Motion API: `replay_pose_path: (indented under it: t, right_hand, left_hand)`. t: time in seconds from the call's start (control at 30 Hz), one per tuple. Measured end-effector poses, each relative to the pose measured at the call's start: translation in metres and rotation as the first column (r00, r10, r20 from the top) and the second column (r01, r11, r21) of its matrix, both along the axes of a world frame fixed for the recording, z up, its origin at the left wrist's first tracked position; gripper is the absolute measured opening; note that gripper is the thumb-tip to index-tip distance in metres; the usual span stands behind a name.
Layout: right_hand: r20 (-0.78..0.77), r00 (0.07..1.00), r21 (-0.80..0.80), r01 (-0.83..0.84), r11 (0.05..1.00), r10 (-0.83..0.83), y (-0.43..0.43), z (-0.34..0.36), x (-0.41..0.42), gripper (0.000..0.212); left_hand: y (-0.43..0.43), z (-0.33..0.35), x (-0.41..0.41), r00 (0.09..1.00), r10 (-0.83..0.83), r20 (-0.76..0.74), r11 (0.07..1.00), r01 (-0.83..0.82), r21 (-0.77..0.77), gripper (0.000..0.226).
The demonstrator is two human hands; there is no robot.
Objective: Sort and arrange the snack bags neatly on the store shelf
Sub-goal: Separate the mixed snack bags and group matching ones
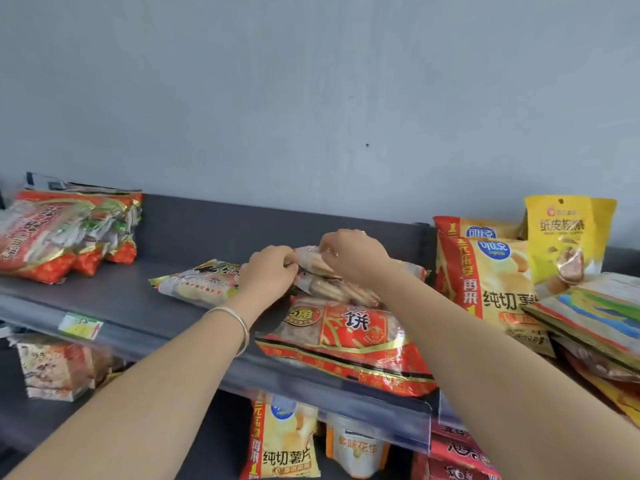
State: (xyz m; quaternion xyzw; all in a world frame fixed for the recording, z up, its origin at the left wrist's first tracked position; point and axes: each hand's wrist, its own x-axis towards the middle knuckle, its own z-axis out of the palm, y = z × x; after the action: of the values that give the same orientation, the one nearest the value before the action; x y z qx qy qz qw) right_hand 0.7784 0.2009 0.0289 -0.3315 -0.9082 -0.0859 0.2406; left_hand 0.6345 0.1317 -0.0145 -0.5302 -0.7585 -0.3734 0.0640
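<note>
While both arms reach forward over the dark grey metal shelf (138, 292), the left hand (268, 271) and the right hand (353, 254) meet at its middle. Each curls its fingers onto the transparent plastic bag of brown biscuits (346, 292): the left pinches the bag's left end, and the right pinches the upper edge just beside the left fingertips. Neither hand holds anything else. The bag's long axis runs along the shelf, from the left fingers away to the right and under the right wrist, so most of its length lies to the right of both grips. Whether the fingers hold one pack or two stacked packs cannot be told. Directly below the fingers, the biscuit bag rests on a large red-and-gold foil bag of rice crackers (346, 344), which lies flat and reaches the shelf's front lip. Just left of the left fingers lies a clear gold-edged bag of pale round crackers (197, 282), also flat. Well to the left of the fingers is a stack of red-and-orange snack bags (69, 237). Beyond the right forearm stand upright yellow-orange potato-chip bags (485, 278) and a yellow walnut pouch (561, 237). Both hands are equally near the bag and grip the same end, so any lift or turn probably leaves the free right end to sag or swing.
</note>
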Motion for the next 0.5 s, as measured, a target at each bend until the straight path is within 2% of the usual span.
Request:
replay_pose_path:
  t: [0.33, 0.5]
  right_hand:
    - [0.155, 0.959, -0.116, -0.219, 0.969, 0.235, 0.001, -0.007, -0.117, 0.029]
    - [0.279, 0.924, -0.235, -0.199, 0.951, 0.262, 0.016, -0.013, -0.171, 0.032]
  left_hand:
    - [-0.007, -0.018, -0.104, 0.977, 0.139, 0.162, 0.99, -0.135, -0.039, 0.019]
    - [0.005, -0.016, -0.137, 0.947, 0.212, 0.242, 0.977, -0.2, -0.075, 0.021]
